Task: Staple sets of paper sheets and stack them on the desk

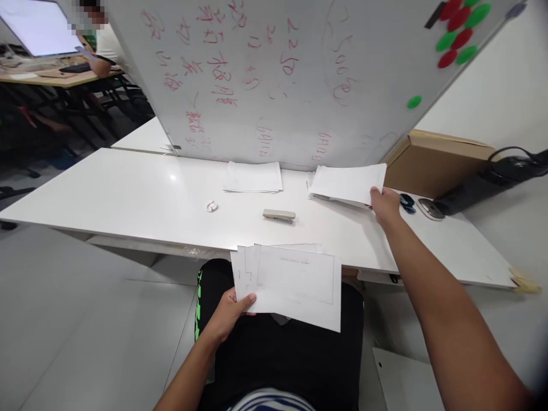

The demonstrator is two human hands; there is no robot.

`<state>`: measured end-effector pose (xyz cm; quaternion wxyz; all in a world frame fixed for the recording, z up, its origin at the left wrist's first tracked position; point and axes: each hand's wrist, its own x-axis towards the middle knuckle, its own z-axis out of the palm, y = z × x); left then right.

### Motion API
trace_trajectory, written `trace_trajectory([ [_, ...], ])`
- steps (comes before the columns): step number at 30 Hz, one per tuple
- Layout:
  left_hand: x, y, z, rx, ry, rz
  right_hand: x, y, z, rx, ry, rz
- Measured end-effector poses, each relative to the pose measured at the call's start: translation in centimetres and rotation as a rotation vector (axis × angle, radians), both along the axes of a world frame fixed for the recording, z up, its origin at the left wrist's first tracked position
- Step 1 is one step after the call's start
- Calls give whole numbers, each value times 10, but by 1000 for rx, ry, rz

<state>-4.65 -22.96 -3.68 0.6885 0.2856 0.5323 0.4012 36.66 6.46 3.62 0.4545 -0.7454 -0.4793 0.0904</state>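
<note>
Several loose paper sheets (295, 279), fanned out over my lap, are pinched at their lower left corner by my left hand (233, 311). Faint printed lines show on the top sheets. At the right, my right hand (385, 205) grips the near right corner of a paper sheet (349, 181), which is raised at that side over a stack on the desk. Whether it holds one sheet or more I cannot tell. Between the two piles lies a beige stapler (279, 216). Another stack of paper (253, 177) rests against the foot of the whiteboard, left of the right-hand stack.
A whiteboard (274, 114) with red writing and magnets stands along the white desk's (128, 182) back. A small white coiled item (212, 206) lies left. At right are a cardboard box (436, 162), a mouse (431, 209) and a black bottle (483, 182). A person (107, 51) sits far left.
</note>
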Motion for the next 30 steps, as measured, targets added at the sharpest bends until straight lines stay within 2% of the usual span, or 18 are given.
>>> trace_trajectory([
  [3,-1,-1,5,3,-20,-4,-5,11,5,-63,-73,-128],
  [5,-1,0,6,5,-29,-2,-18,-3,6,15,-107,-98],
  [6,0,1,7,6,-34,-4,-28,-18,6,67,-99,-37],
  [8,2,4,7,1,-45,-7,-50,-58,2,94,88,161],
  [11,6,11,8,-6,-43,-9,-77,-135,-6,-137,595,547],
  [12,7,13,8,-2,-37,-14,-83,-161,-9,-220,699,625],
  [13,9,15,8,6,-29,-23,-88,-185,-12,-296,770,670],
  [15,14,19,8,26,-7,-60,-93,-223,-17,-386,859,671],
  [17,18,22,9,53,25,-112,-93,-247,-23,-453,885,629],
  [20,25,29,15,129,113,-214,-91,-257,-28,-477,862,559],
  [22,31,36,24,210,207,-278,-89,-254,-25,-405,810,559],
  [24,38,44,40,300,307,-297,-89,-248,-14,-308,708,592],
  [28,49,64,77,428,431,-144,-98,-233,19,-129,494,629],
  [30,51,77,88,470,456,-61,-105,-222,30,-24,455,633],
])
